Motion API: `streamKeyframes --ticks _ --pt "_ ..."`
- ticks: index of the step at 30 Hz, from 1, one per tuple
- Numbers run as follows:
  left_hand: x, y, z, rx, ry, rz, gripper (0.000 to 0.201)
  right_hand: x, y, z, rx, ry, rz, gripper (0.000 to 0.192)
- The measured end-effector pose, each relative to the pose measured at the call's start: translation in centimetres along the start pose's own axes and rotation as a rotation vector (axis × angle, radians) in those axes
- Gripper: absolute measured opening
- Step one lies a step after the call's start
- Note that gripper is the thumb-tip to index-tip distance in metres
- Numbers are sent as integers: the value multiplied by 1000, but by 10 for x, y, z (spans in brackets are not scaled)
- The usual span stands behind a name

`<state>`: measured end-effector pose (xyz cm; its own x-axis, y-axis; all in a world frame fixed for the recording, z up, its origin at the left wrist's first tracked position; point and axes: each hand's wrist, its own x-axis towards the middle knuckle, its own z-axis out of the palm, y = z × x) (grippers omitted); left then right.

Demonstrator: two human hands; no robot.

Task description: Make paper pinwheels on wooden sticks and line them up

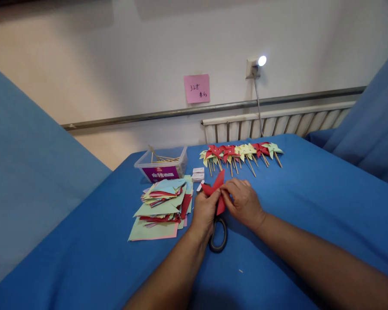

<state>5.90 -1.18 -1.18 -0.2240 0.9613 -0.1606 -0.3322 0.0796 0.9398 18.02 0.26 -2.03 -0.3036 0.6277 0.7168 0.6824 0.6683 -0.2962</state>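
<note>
A red paper pinwheel [218, 181] is held up above the table between both hands. My left hand [204, 212] is closed, its thumb and fingers gripping the pinwheel near the middle. On the other side, my right hand [243, 201] is closed in a pinch at the pinwheel's centre; whether something small sits between those fingertips is hidden. Black-handled scissors [218, 243] lie on the blue cloth just below the hands, their blades covered by the left hand and the paper.
Left of the hands lie stacked coloured paper pieces [163, 207]. Behind them stands a clear plastic box [183, 161] with wooden sticks. Small white boxes [198, 177] are beside it. Finished pinwheels on sticks [242, 153] line the back of the blue-covered table [297, 245].
</note>
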Motion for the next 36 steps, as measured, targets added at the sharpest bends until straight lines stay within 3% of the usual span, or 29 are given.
streamKeyframes --ticks 6,14,17,20,26,32,36 --pt "-2 1 1 -77 -23 -55 25 0 1 2 -71 -10 -12 19" --pt "-2 3 0 -19 -10 -42 23 -1 1 4 -79 -20 -24 19" --pt "-2 2 -1 1 -2 -30 21 -1 0 2 -23 -14 -17 17" --pt "-1 -1 0 28 13 -12 21 -1 3 1 106 78 21 12" --pt "1 -5 -1 87 16 11 21 2 37 15 334 328 289 18" --pt "5 1 -14 240 41 59 23 -2 65 40 416 203 641 20" --pt "9 1 -23 237 39 79 24 -5 69 49 457 141 719 21"
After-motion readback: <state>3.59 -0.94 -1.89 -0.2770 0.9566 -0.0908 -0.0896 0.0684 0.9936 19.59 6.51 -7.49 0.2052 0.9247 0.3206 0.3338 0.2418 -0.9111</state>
